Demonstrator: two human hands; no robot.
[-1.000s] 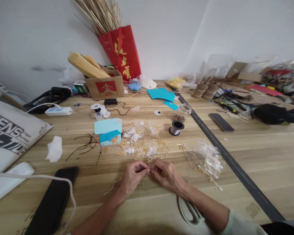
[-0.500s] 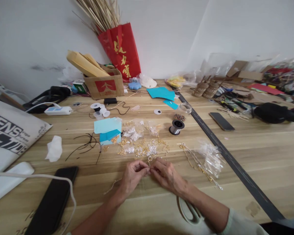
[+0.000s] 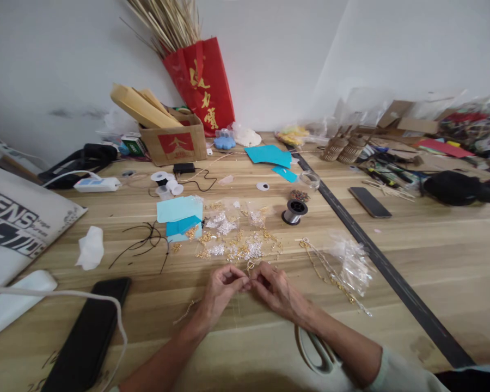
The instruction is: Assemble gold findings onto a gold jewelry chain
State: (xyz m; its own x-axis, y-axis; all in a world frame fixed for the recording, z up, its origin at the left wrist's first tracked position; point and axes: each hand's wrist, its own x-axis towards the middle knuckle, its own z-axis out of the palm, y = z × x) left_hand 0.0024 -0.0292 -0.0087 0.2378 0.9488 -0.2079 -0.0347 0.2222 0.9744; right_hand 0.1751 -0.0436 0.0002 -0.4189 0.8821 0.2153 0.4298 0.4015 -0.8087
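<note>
My left hand (image 3: 224, 288) and my right hand (image 3: 271, 288) meet at the fingertips near the table's front. Both are closed in a pinch on a fine, nearly clear thread (image 3: 237, 313), which trails down toward me. Between the fingertips, a short beaded strand ends in a gold ring clasp (image 3: 250, 266); its lower part is hidden by the fingers. Just beyond lie loose gold and silver beads (image 3: 251, 247). Beside my left wrist is a thin silver chain (image 3: 187, 311). White-handled scissors (image 3: 312, 351) lie partly under my right forearm.
A spool of wire (image 3: 294, 213) stands beyond my right hand. Gold and silver chains (image 3: 330, 277) lie at right beside clear plastic bags (image 3: 353, 264). On the left are black cords (image 3: 147, 242), blue cards (image 3: 179, 209) and a black phone (image 3: 90, 332) with a white cable (image 3: 120, 321) across it.
The fingers of both hands have shifted very slightly, with the fingertips still pinched together at the strand. Everything else on the table stays put.
</note>
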